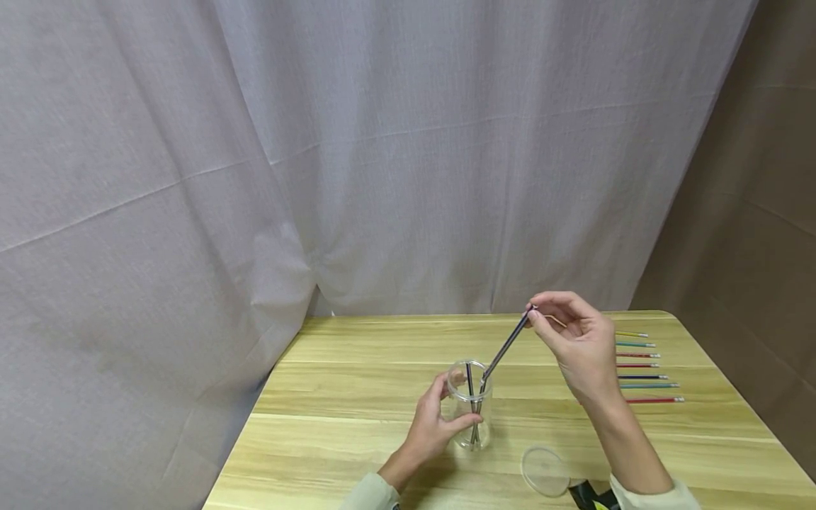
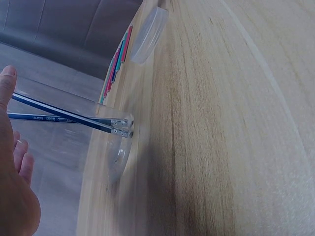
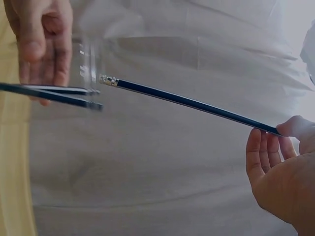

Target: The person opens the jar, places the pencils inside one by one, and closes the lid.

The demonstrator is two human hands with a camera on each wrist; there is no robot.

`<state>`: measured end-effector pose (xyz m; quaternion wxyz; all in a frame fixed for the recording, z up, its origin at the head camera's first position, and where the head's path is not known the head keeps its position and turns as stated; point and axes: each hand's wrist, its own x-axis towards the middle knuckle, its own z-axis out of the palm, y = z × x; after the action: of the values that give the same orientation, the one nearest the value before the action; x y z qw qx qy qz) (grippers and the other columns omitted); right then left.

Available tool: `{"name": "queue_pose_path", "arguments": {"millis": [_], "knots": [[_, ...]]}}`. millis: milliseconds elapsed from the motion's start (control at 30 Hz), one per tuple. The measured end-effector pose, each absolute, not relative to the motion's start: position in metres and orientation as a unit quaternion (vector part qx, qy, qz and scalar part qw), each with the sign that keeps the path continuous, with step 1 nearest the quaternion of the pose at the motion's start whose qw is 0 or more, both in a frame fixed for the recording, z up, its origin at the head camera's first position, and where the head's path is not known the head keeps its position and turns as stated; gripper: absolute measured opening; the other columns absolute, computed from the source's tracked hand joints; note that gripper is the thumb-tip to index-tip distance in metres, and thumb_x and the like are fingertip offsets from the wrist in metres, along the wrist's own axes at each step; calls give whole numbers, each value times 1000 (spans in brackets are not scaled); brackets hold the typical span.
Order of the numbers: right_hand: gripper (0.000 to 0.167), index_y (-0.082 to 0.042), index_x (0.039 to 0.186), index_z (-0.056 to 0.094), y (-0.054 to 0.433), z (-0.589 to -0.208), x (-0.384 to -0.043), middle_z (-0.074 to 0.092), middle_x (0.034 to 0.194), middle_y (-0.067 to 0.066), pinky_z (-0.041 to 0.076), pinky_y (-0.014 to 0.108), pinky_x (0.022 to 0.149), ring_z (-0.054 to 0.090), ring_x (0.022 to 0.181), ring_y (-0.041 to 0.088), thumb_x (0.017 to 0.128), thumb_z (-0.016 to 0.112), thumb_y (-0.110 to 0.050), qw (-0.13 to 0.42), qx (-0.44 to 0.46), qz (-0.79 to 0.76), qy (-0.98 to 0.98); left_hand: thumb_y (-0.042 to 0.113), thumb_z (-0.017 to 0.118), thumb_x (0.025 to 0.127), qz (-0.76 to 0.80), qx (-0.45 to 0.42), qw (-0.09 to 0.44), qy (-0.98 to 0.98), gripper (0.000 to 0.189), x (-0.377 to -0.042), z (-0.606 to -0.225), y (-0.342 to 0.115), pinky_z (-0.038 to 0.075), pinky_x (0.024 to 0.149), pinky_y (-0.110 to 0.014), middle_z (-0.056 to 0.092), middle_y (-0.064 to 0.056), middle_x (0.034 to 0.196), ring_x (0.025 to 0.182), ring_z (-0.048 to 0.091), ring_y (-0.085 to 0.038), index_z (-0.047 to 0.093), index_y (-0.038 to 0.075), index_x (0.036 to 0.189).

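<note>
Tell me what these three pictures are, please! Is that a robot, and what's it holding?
No robot: it's a person. The big, wide picture comes from a camera worn on the head, looking forward and down. The other two come from a camera on each wrist, so things can look tipped sideways. The left hand has its grip around a clear jar with two dark pencils inside. The right hand pinches another dark pencil, with its eraser end near the jar. On the wooden table lie a row of colorful pencils and a clear round lid.
</note>
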<state>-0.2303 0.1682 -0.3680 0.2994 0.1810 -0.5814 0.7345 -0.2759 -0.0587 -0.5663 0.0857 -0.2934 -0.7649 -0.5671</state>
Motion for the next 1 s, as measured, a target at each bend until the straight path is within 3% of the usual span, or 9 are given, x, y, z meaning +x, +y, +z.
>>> {"name": "queue_pose_path", "arguments": {"millis": [233, 500, 567, 733, 1000], "knots": [[19, 21, 109, 63, 158, -390, -237, 73, 99, 10, 62, 25, 80, 72, 87, 13, 90, 68, 24, 283, 160, 727, -605, 26, 92, 85, -573, -285, 74, -765, 78, -275, -566, -59, 48, 112, -49, 63, -3, 146, 129, 64, -25, 51, 11, 150], [20, 18, 110, 65, 152, -419, -241, 73, 99, 11, 63, 26, 81, 71, 88, 13, 91, 73, 16, 250, 114, 717, -640, 25, 92, 85, -574, -288, 76, -763, 78, -276, -565, -59, 49, 111, -48, 63, -4, 146, 129, 64, -32, 51, 7, 149], [20, 18, 110, 64, 150, -426, -241, 74, 99, 6, 63, 26, 82, 71, 88, 12, 91, 73, 16, 245, 107, 715, -646, 26, 92, 85, -573, -288, 77, -764, 79, -276, -566, -59, 49, 111, -47, 63, -4, 146, 129, 64, -30, 51, 6, 149], [22, 19, 111, 64, 148, -441, -243, 73, 102, 8, 62, 26, 84, 72, 91, 10, 91, 73, 17, 234, 99, 706, -661, 26, 91, 85, -568, -290, 82, -766, 79, -276, -567, -59, 50, 110, -46, 64, -4, 145, 128, 63, -22, 51, 4, 149], [23, 17, 112, 64, 145, -456, -243, 73, 102, 2, 62, 25, 85, 71, 92, 10, 90, 72, 18, 218, 92, 706, -668, 24, 91, 85, -572, -292, 81, -763, 79, -276, -565, -59, 50, 110, -47, 63, -6, 146, 129, 63, -38, 50, 5, 150]]}}
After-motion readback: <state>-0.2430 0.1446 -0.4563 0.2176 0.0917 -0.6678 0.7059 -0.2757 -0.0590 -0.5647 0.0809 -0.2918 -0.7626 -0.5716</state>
